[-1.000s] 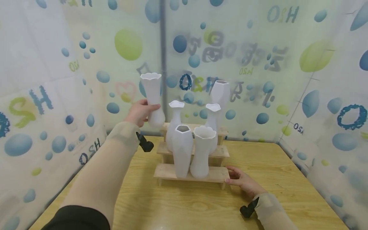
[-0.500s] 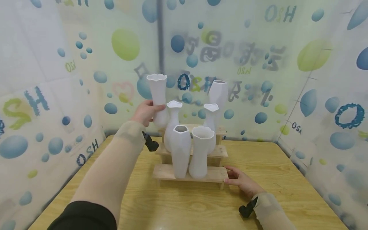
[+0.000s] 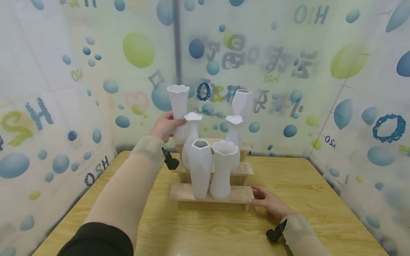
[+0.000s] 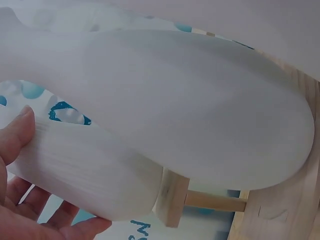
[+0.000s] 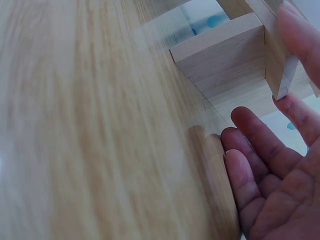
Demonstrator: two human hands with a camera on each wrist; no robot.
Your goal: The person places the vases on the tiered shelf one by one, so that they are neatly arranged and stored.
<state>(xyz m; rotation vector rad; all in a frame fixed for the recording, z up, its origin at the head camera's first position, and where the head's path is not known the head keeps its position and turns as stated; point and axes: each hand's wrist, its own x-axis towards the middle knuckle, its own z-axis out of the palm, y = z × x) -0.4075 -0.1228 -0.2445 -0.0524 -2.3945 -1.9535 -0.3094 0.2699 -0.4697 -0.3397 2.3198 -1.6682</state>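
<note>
My left hand (image 3: 164, 127) grips a white vase with a scalloped rim (image 3: 178, 101), upright at the left end of the top step of a three-step wooden stand (image 3: 242, 193). In the left wrist view, the base of this vase (image 4: 95, 167) is right by the top board's end (image 4: 174, 200); whether it touches, I cannot tell. A narrow-necked vase (image 3: 193, 128) partly hides it. At the lowest step's right end, my right hand (image 3: 270, 203) pinches the board between thumb and index finger; its other fingers (image 5: 265, 140) are curled below, near the tabletop.
A faceted vase (image 3: 242, 103) stands top right, a second narrow-necked vase (image 3: 235, 132) on the middle step. In front are a faceted vase (image 3: 201, 170) and a scalloped vase (image 3: 221, 174). The wooden table (image 3: 205, 231) meets patterned curtains (image 3: 256, 42) behind and at both sides.
My left hand has carried the scalloped vase rightward and slightly down, in behind the left narrow-necked vase. The right hand keeps its place on the stand.
</note>
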